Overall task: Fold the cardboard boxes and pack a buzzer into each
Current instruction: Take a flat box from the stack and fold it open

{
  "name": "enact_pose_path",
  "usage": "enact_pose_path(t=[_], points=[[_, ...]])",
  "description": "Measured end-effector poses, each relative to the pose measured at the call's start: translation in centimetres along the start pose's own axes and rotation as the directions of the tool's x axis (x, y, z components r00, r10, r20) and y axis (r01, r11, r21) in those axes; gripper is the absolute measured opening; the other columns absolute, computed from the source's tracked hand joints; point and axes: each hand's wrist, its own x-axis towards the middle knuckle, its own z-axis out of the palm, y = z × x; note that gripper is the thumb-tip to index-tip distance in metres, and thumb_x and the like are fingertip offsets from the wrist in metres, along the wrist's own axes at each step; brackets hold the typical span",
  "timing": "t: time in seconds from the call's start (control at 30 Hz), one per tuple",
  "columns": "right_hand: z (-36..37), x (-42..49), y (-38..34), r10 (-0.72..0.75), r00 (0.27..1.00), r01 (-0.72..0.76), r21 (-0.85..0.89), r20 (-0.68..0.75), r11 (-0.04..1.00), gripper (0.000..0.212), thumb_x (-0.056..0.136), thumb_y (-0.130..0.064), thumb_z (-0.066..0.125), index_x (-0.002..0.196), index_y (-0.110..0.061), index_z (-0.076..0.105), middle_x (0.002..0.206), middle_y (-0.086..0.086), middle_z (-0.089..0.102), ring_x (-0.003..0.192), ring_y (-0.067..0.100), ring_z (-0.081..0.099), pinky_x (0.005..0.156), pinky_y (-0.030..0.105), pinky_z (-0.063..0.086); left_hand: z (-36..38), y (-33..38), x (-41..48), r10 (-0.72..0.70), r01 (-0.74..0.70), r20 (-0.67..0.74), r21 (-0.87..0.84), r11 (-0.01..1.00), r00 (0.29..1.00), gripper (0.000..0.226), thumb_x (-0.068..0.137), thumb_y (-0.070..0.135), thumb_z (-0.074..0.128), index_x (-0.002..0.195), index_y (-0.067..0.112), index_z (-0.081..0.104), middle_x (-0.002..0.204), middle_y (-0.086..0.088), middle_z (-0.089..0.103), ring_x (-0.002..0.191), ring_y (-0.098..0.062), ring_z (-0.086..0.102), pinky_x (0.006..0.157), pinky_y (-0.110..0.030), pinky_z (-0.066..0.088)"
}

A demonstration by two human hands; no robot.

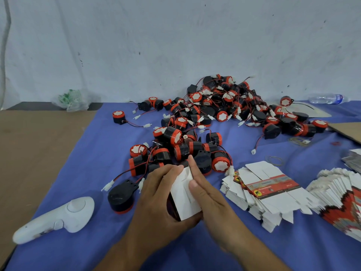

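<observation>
Cardboard box (184,198) sits clasped in the left grip (158,198); the right grip (207,194), fingers (194,167) straight, presses its flap (186,176), which likely needs a firm crease.

A white plastic handheld controller (56,220) lies on the blue cloth (93,153) covering the brown table (29,143), with a crumpled clear plastic bag (72,99) and a clear plastic water bottle (328,98) by the wall.
</observation>
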Motion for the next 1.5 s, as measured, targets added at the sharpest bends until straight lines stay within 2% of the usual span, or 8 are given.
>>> enact_pose_path(t=[0.43, 0.53, 0.63, 0.77, 0.87, 1.1, 1.3, 1.5], points=[[-0.4, -0.3, -1.1, 0.109, 0.984, -0.168, 0.511, 0.144, 0.843, 0.07, 0.082, 0.0, 0.069, 0.141, -0.036, 0.054, 0.134, 0.014, 0.064, 0.12, 0.027, 0.063, 0.094, 0.033, 0.054, -1.1, 0.2, 0.1, 0.103, -0.085, 0.248, -0.085, 0.993, 0.963, 0.069, 0.089, 0.046, 0.06, 0.144, 0.015, 0.033, 0.145, 0.001, 0.03, 0.134, -0.018, 0.038, 0.107, -0.026, 0.036], [-0.6, -0.4, -1.0, 0.105, 0.993, -0.118, 0.369, 0.054, 0.922, 0.078, 0.081, -0.003, 0.073, 0.146, -0.035, 0.045, 0.126, 0.009, 0.068, 0.116, 0.025, 0.065, 0.089, 0.03, 0.055, -1.2, 0.5, 0.4, 0.105, -0.082, 0.275, -0.093, 0.992, 0.956, 0.068, 0.091, 0.045, 0.06, 0.146, 0.016, 0.033, 0.149, 0.0, 0.029, 0.138, -0.02, 0.035, 0.108, -0.032, 0.039], [-2.0, -0.3, -1.4, -0.12, 0.988, 0.094, -0.232, -0.102, 0.968, 0.087, 0.078, -0.018, 0.08, 0.146, -0.048, 0.033, 0.111, -0.019, 0.061, 0.106, 0.005, 0.062, 0.085, 0.013, 0.049, -1.4, 1.0, 0.3, 0.016, 0.072, 0.237, -0.358, 0.931, 0.971, 0.069, 0.09, 0.028, 0.059, 0.15, 0.015, 0.028, 0.156, 0.0, 0.031, 0.144, -0.021, 0.032, 0.113, -0.026, 0.031], [-3.1, 0.3, -0.3, -0.534, 0.816, 0.35, -0.924, 0.22, 0.154, 0.055, 0.071, -0.021, 0.077, 0.119, -0.032, 0.052, 0.103, -0.013, 0.055, 0.098, 0.018, 0.046, 0.093, 0.033, 0.033, -1.1, 1.0, 0.6, -0.316, 0.409, 0.259, -0.595, 0.692, 0.912, 0.059, 0.087, 0.049, 0.055, 0.143, 0.036, 0.041, 0.141, 0.013, 0.051, 0.128, -0.006, 0.051, 0.097, -0.024, 0.048], [-1.3, 0.7, 1.2, -0.566, 0.753, 0.376, -0.925, 0.335, -0.048, 0.04, 0.07, -0.014, 0.076, 0.097, -0.02, 0.048, 0.092, -0.006, 0.056, 0.094, 0.02, 0.045, 0.095, 0.041, 0.035, -0.7, 0.5, 0.8, -0.449, 0.56, 0.338, -0.562, 0.609, 0.827, 0.048, 0.079, 0.064, 0.063, 0.125, 0.055, 0.052, 0.121, 0.026, 0.062, 0.112, 0.006, 0.059, 0.085, -0.011, 0.049], [-2.8, 0.4, 0.5, -0.375, 0.887, 0.356, -0.917, 0.271, 0.179, 0.057, 0.073, -0.077, 0.062, 0.073, -0.02, 0.063, 0.092, -0.004, 0.052, 0.086, 0.02, 0.043, 0.077, 0.036, 0.04, -1.1, -0.6, 0.3, -0.424, 0.551, 0.375, -0.359, 0.753, 0.824, 0.016, 0.084, 0.031, 0.056, 0.098, 0.031, 0.048, 0.069, 0.012, 0.057, 0.059, -0.004, 0.049, 0.055, -0.024, 0.043], [-3.8, 0.2, 0.4, -0.266, 0.959, 0.036, -0.887, -0.099, 0.46, 0.031, 0.098, -0.039, 0.056, 0.095, -0.017, 0.077, 0.127, -0.005, 0.045, 0.11, 0.009, 0.037, 0.089, 0.009, 0.032, -0.5, 0.5, -0.4, -0.294, 0.444, 0.39, -0.384, 0.809, 0.873, 0.033, 0.086, 0.046, 0.05, 0.081, 0.016, 0.037, 0.063, 0.008, 0.036, 0.058, -0.006, 0.03, 0.056, -0.021, 0.029], [-4.2, 0.2, -0.1, -0.148, 0.956, -0.191, -0.917, -0.255, 0.35, 0.024, 0.1, -0.03, 0.048, 0.105, -0.019, 0.068, 0.116, -0.002, 0.056, 0.103, 0.022, 0.055, 0.087, 0.034, 0.044, -0.3, 0.3, -0.9, -0.269, 0.423, 0.501, -0.224, 0.878, 0.823, 0.014, 0.091, 0.042, 0.052, 0.103, 0.045, 0.047, 0.08, 0.003, 0.056, 0.06, -0.004, 0.046, 0.062, -0.015, 0.038]])
